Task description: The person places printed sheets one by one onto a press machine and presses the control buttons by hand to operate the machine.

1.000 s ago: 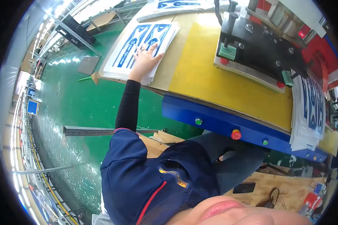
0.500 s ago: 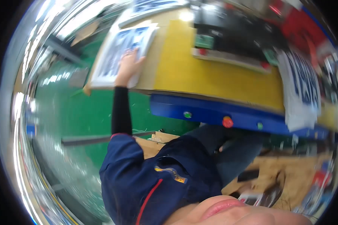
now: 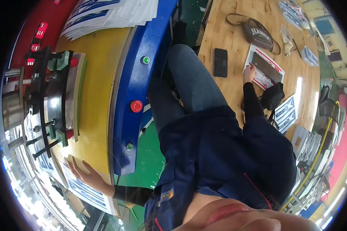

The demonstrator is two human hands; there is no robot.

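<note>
My left hand (image 3: 86,174) lies flat with fingers spread at the edge of the yellow press bed (image 3: 94,115), over a stack of blue-and-white printed sheets (image 3: 90,192). On the wooden table, my right hand (image 3: 250,72) is at the left edge of a red-and-white printed sheet (image 3: 264,81). Its fingers are curled together, and whatever they hold is too small to make out. A flat grey bar (image 3: 268,67) lies across that sheet, close to the fingertips.
A blue press front (image 3: 129,96) carries a red stop button (image 3: 136,106) and green buttons. More printed sheets (image 3: 138,13) lie at its far end. The wooden table bears a phone (image 3: 220,62), a grey bag (image 3: 256,32) and a black pouch (image 3: 273,96).
My view has swung to the right, bringing the wooden table and my right hand into sight. My left hand stays at the printed sheets beside the press.
</note>
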